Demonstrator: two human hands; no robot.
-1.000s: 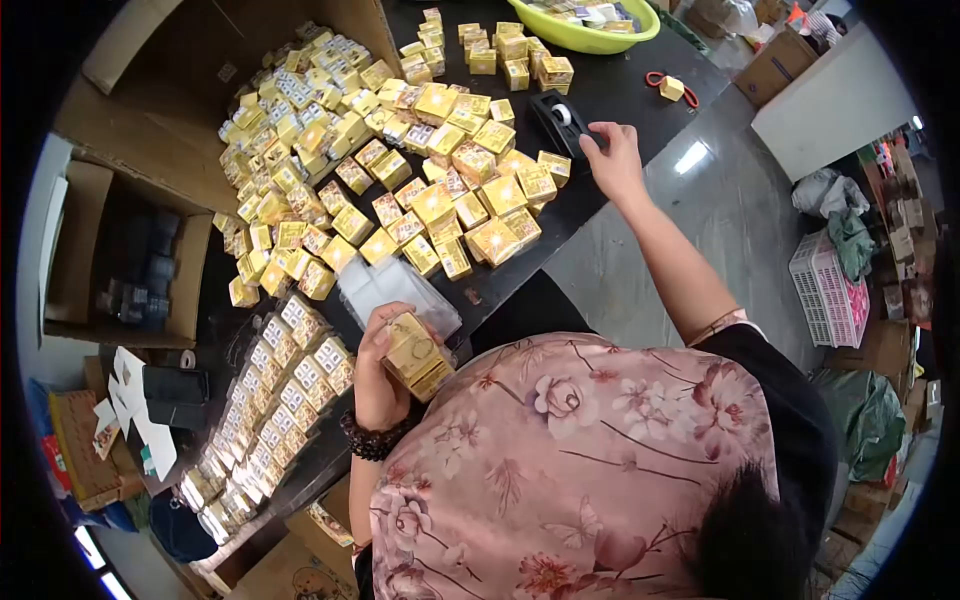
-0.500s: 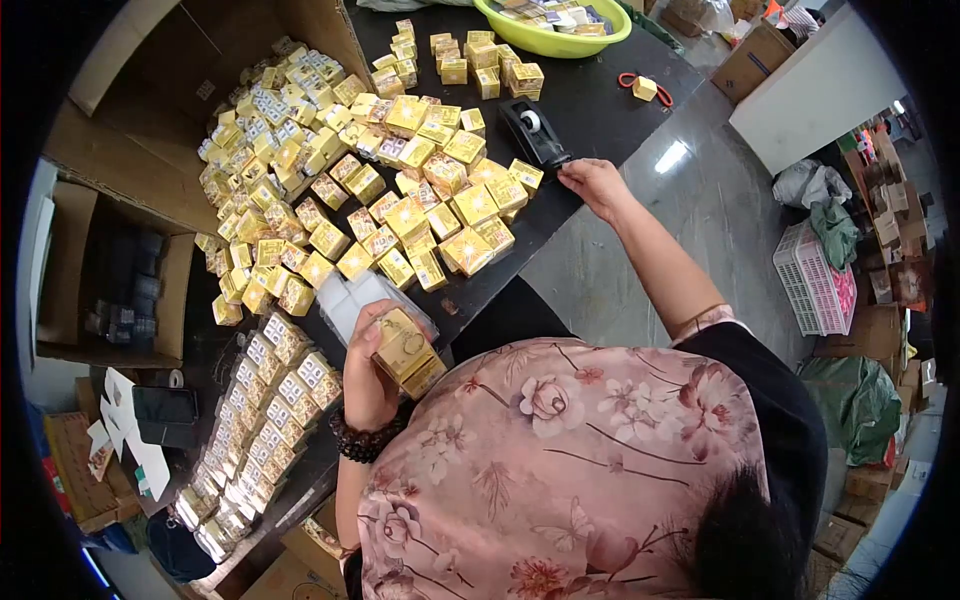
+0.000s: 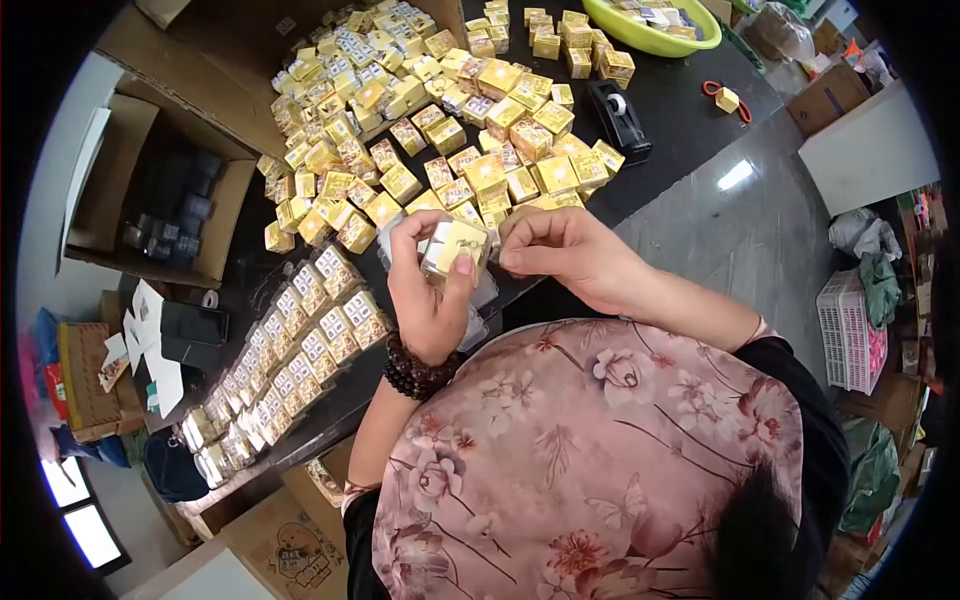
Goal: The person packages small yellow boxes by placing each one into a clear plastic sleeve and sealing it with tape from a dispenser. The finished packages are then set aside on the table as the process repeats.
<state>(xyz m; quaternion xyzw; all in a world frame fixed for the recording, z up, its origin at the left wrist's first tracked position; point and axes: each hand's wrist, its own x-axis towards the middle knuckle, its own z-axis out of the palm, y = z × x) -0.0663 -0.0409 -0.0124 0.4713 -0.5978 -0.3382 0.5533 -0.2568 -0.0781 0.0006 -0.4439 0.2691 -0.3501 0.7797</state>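
Observation:
My left hand (image 3: 432, 300) is closed around a small yellow and white box bundle (image 3: 462, 240), with the thumb across its near face. Close to the bundle's right side is my right hand (image 3: 560, 250), its thumb and forefinger pinched together. Whatever sits in that pinch is too small to make out. Beneath and behind my hands is a pale plastic tray (image 3: 482, 292), mostly hidden. A heap of small yellow boxes (image 3: 486, 172) spreads over the black table beyond. The black tape dispenser (image 3: 618, 122) stands to the right of the heap.
Rows of boxed stacks (image 3: 290, 355) line the table at left. An open carton (image 3: 215, 235) stands beyond them. A yellow-green basin (image 3: 665, 38) and red-handled scissors (image 3: 742, 108) are at the back right. A pink and white crate (image 3: 850, 330) stands on the floor.
My right hand has come from the tape dispenser to the bundle. My left hand has raised and turned the bundle away from my body. The view has shifted left.

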